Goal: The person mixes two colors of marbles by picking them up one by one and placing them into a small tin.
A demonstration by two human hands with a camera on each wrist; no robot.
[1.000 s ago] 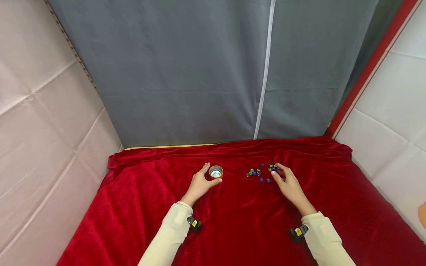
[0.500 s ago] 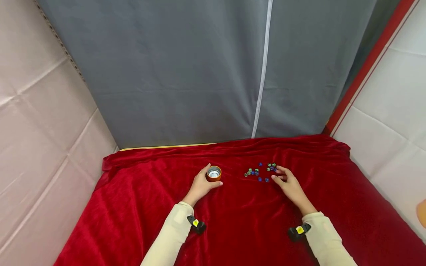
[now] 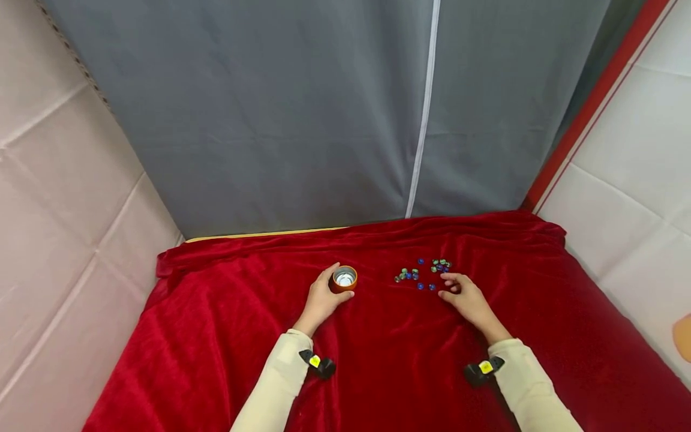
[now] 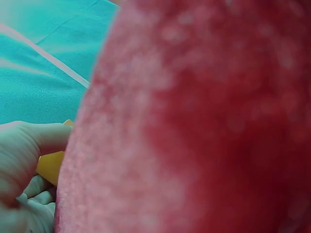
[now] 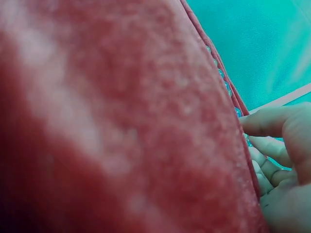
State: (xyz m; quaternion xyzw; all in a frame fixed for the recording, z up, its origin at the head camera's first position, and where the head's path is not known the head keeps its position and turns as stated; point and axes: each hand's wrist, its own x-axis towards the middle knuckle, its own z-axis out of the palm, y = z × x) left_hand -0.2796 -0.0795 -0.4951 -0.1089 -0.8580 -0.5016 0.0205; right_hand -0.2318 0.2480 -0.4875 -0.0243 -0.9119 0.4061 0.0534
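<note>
My left hand (image 3: 322,298) rests on the cloth with thumb and fingers curved round a small round orange tin (image 3: 345,278). Its open top shows a silvery inside. In the left wrist view, a yellow side of the tin (image 4: 51,167) shows between the thumb and fingers; cloth hides the rest. To the right lie several glass marbles (image 3: 408,275), blue and green, in two loose clusters with a few strays. My right hand (image 3: 468,300) is just on the near side of the right cluster (image 3: 439,265), thumb and fingers apart and bent. Nothing shows between them.
Rumpled red velvet cloth (image 3: 399,360) covers the table, with folds along its back edge. A grey curtain (image 3: 291,120) hangs behind. Pale panels stand at the left (image 3: 59,210) and right (image 3: 642,180). Each wrist wears a small black camera.
My right hand has drawn slightly back from the right cluster, so more of its marbles show. The left hand stays round the tin. The head view has shifted a little.
</note>
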